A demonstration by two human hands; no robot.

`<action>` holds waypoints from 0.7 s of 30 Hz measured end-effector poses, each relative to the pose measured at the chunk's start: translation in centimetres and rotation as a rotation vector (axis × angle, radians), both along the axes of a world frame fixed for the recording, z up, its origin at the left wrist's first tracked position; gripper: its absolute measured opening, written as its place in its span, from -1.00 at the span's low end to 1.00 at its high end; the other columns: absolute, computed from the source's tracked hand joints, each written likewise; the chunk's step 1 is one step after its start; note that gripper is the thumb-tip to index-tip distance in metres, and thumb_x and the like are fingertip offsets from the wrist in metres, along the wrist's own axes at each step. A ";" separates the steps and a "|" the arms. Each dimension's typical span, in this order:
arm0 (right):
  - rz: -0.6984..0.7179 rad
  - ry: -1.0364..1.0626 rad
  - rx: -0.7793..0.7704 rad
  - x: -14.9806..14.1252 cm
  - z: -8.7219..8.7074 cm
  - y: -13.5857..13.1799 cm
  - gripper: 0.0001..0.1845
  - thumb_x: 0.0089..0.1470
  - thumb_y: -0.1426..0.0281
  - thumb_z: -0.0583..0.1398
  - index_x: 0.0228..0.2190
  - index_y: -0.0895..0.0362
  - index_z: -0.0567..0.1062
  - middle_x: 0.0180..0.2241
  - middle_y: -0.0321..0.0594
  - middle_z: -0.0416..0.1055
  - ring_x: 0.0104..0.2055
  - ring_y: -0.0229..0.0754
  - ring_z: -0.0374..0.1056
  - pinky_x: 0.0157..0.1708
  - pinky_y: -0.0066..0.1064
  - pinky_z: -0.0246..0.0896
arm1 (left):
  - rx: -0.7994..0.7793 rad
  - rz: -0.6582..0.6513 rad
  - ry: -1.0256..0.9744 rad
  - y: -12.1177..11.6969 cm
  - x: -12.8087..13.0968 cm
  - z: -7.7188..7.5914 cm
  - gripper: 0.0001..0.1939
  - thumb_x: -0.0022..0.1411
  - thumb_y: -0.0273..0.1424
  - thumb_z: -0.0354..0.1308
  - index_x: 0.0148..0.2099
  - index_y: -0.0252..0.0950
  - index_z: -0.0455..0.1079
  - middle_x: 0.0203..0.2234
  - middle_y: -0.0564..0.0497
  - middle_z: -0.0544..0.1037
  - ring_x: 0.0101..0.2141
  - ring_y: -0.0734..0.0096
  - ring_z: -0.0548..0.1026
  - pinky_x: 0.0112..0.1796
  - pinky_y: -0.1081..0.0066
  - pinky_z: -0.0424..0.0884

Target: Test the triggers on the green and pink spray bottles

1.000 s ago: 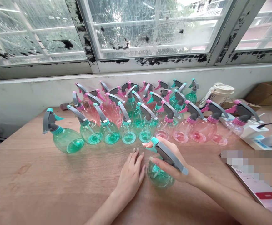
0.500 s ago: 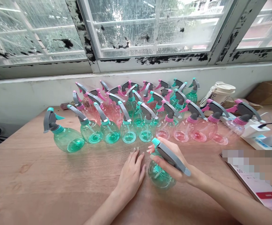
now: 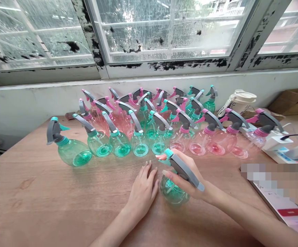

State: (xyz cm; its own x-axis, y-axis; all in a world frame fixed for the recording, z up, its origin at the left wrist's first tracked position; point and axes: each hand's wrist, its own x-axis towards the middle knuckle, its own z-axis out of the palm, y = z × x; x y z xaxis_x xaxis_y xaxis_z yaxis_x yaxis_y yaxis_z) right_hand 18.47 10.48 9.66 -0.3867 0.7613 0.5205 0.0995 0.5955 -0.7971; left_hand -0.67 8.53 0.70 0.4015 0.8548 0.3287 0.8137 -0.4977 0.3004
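Observation:
My right hand [image 3: 187, 168] is wrapped round the neck of a green spray bottle [image 3: 173, 192] with a grey and turquoise trigger head. Its nozzle points away toward the rows, and part of the neck is hidden by my fingers. Flat on the wooden table [image 3: 48, 206] lies my left hand [image 3: 144, 187], fingers stretched out, holding nothing, just left of that bottle. In front of both hands stands a row of spray bottles, green ones [image 3: 119, 145] at the left and pink ones [image 3: 222, 140] at the right.
More pink and green bottles crowd behind the front row, by the wall under the windows. At the right are a lidded cup [image 3: 241, 99], a brown paper bag [image 3: 293, 99], a white power strip [image 3: 276, 151] with a cable, and a tablet-like screen [image 3: 287, 209].
My right hand has shifted slightly left and up with the green spray bottle still in it. My left hand stays flat on the table. The standing bottles have kept their places.

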 end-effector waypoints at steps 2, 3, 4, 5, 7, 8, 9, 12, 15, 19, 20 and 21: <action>0.008 0.001 0.001 0.0 0.1 0.0 -0.83 0.12 0.42 0.17 -0.21 0.05 0.31 -0.34 -0.27 0.29 -0.35 -0.23 0.33 -0.33 -0.41 0.31 | -0.006 0.001 0.001 0.0 0.0 0.0 -0.66 0.39 -0.40 -0.04 0.18 -0.29 0.25 0.18 -0.26 0.31 0.20 0.04 0.28 0.12 0.02 0.33; 0.014 0.003 -0.003 0.0 0.1 0.0 -0.83 0.12 0.43 0.17 -0.21 0.06 0.31 -0.33 -0.27 0.29 -0.35 -0.23 0.33 -0.34 -0.41 0.30 | -0.009 -0.001 -0.001 0.0 0.0 0.1 -0.65 0.39 -0.40 -0.04 0.18 -0.28 0.24 0.18 -0.25 0.31 0.20 0.04 0.28 0.12 0.02 0.33; 0.016 0.004 -0.008 0.0 0.1 0.0 -0.83 0.12 0.43 0.17 -0.22 0.06 0.31 -0.32 -0.26 0.29 -0.35 -0.24 0.33 -0.35 -0.41 0.30 | -0.011 -0.005 -0.004 0.0 0.0 0.1 -0.65 0.39 -0.40 -0.04 0.18 -0.27 0.23 0.17 -0.25 0.32 0.20 0.05 0.28 0.12 0.01 0.33; 0.012 0.002 -0.008 0.0 0.2 0.0 -0.84 0.12 0.43 0.17 -0.23 0.07 0.31 -0.33 -0.26 0.29 -0.36 -0.24 0.33 -0.37 -0.42 0.28 | -0.014 -0.008 -0.010 0.0 0.1 0.1 -0.65 0.39 -0.40 -0.04 0.19 -0.26 0.23 0.18 -0.24 0.31 0.20 0.05 0.28 0.12 0.00 0.33; -0.011 -0.010 0.002 0.0 0.3 0.0 -0.90 0.13 0.43 0.16 -0.27 0.09 0.32 -0.37 -0.28 0.29 -0.42 -0.26 0.29 -0.42 -0.43 0.24 | -0.022 -0.012 -0.020 0.0 0.1 0.2 -0.66 0.38 -0.41 -0.04 0.18 -0.24 0.23 0.18 -0.22 0.31 0.21 0.06 0.27 0.12 -0.01 0.32; -0.027 -0.021 0.011 0.0 0.3 0.0 -0.94 0.14 0.43 0.15 -0.30 0.09 0.32 -0.41 -0.30 0.28 -0.45 -0.28 0.26 -0.44 -0.44 0.21 | -0.025 -0.010 -0.021 0.0 0.2 0.3 -0.66 0.38 -0.41 -0.03 0.17 -0.24 0.23 0.18 -0.22 0.31 0.21 0.05 0.27 0.13 -0.01 0.32; -0.038 -0.032 0.021 0.1 0.3 0.0 -0.96 0.14 0.44 0.14 -0.34 0.10 0.32 -0.45 -0.32 0.26 -0.49 -0.30 0.22 -0.47 -0.44 0.17 | -0.028 -0.006 -0.019 0.1 0.2 0.3 -0.66 0.38 -0.41 -0.02 0.17 -0.24 0.24 0.18 -0.22 0.31 0.21 0.05 0.27 0.13 -0.02 0.31; -0.038 -0.056 0.032 0.1 0.4 -0.1 -0.95 0.14 0.46 0.12 -0.38 0.10 0.32 -0.51 -0.36 0.21 -0.53 -0.32 0.15 -0.50 -0.45 0.12 | -0.031 0.002 -0.007 0.1 0.2 0.2 -0.63 0.37 -0.40 -0.01 0.19 -0.26 0.22 0.19 -0.24 0.30 0.21 0.03 0.27 0.14 -0.01 0.30; -0.020 -0.051 0.017 0.0 0.3 -0.1 -0.97 0.15 0.44 0.13 -0.35 0.09 0.32 -0.47 -0.33 0.24 -0.51 -0.30 0.18 -0.48 -0.43 0.16 | -0.034 -0.006 -0.029 0.1 0.2 0.2 -0.64 0.38 -0.39 -0.02 0.19 -0.25 0.23 0.20 -0.23 0.30 0.22 0.04 0.25 0.15 -0.01 0.28; -0.004 -0.002 -0.004 -0.1 0.0 -0.2 -0.87 0.14 0.38 0.16 -0.24 0.06 0.33 -0.36 -0.27 0.29 -0.41 -0.25 0.28 -0.41 -0.41 0.27 | -0.109 -0.015 -0.160 0.0 0.2 0.7 -0.64 0.40 -0.31 -0.06 0.19 -0.25 0.23 0.18 -0.21 0.32 0.22 0.07 0.24 0.16 -0.01 0.25; 0.002 0.006 -0.009 -0.1 -0.1 -0.2 -0.84 0.14 0.38 0.17 -0.21 0.06 0.33 -0.34 -0.26 0.29 -0.39 -0.24 0.30 -0.39 -0.41 0.28 | -0.141 -0.011 -0.221 0.0 0.2 0.9 -0.63 0.42 -0.28 -0.08 0.20 -0.23 0.22 0.16 -0.19 0.34 0.20 0.09 0.27 0.15 0.01 0.26; 0.007 0.011 -0.012 -0.1 -0.2 -0.2 -0.82 0.14 0.38 0.17 -0.18 0.05 0.33 -0.33 -0.26 0.30 -0.36 -0.23 0.32 -0.38 -0.41 0.29 | -0.171 -0.010 -0.295 -0.1 0.1 1.1 -0.62 0.43 -0.25 -0.12 0.21 -0.22 0.21 0.13 -0.18 0.36 0.17 0.11 0.30 0.13 0.03 0.27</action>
